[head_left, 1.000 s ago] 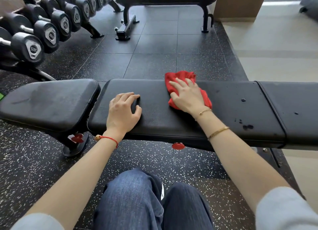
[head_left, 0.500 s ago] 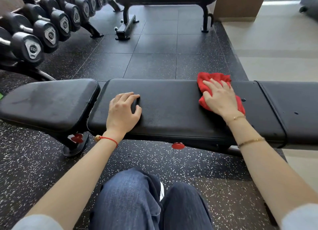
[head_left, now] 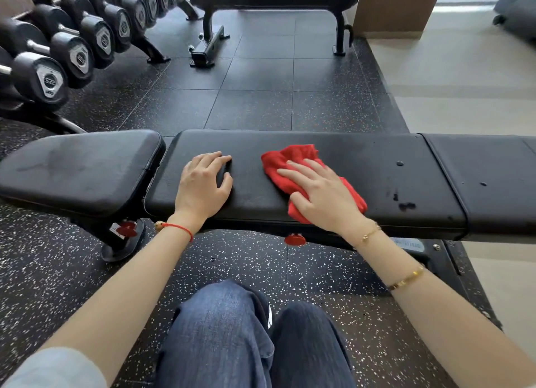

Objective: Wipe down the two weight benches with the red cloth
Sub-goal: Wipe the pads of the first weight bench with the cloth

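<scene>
Half red cloth (head_left: 293, 167) hidden under right hand (head_left: 322, 196).

Black padded bench (head_left: 377, 167), red cloth (head_left: 290, 161) on it, dark droplets (head_left: 406, 205)

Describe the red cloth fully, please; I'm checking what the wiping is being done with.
The bunched red fabric cloth looks soft and slightly fuzzy, crumpled into folds rather than spread flat. It lies on the middle pad of the near black padded weight bench, right of centre. The right hand presses on it with fingers straight and spread, covering its middle; cloth shows beyond the fingertips and at the wrist. The left hand rests apart on the pad.
</scene>
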{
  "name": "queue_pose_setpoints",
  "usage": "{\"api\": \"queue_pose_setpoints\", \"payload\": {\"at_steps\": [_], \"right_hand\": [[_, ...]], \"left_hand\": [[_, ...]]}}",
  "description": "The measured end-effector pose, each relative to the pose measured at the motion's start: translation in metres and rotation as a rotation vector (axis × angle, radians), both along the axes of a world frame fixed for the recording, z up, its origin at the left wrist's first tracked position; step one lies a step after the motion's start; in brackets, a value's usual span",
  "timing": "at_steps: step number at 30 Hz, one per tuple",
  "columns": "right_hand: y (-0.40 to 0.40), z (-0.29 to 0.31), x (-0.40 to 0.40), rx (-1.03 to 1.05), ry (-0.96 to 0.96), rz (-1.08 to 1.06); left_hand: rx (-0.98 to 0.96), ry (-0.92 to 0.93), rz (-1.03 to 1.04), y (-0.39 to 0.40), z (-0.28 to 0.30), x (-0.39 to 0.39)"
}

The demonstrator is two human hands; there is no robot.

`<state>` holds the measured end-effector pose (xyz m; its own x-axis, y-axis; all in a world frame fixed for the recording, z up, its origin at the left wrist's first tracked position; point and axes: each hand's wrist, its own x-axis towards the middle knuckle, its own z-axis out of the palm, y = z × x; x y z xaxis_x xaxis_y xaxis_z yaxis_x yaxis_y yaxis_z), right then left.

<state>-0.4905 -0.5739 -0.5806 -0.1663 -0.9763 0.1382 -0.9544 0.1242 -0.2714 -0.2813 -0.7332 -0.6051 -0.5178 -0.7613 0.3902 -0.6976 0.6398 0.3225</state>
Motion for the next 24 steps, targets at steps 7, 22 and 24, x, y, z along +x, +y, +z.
{"api": "queue_pose_setpoints", "payload": {"at_steps": [7,22,24], "right_hand": [[-0.022,0.005,-0.048,0.008,0.045,-0.335],[0.082,-0.002,-0.104,-0.039,0.045,-0.528],[0.074,0.002,-0.132,0.015,0.025,-0.632]], "left_hand": [[0.059,-0.015,0.006,0.008,0.008,-0.008],[0.016,-0.008,-0.138,0.080,0.006,-0.106],[-0.005,-0.014,-0.127,0.080,0.005,-0.107]]}}
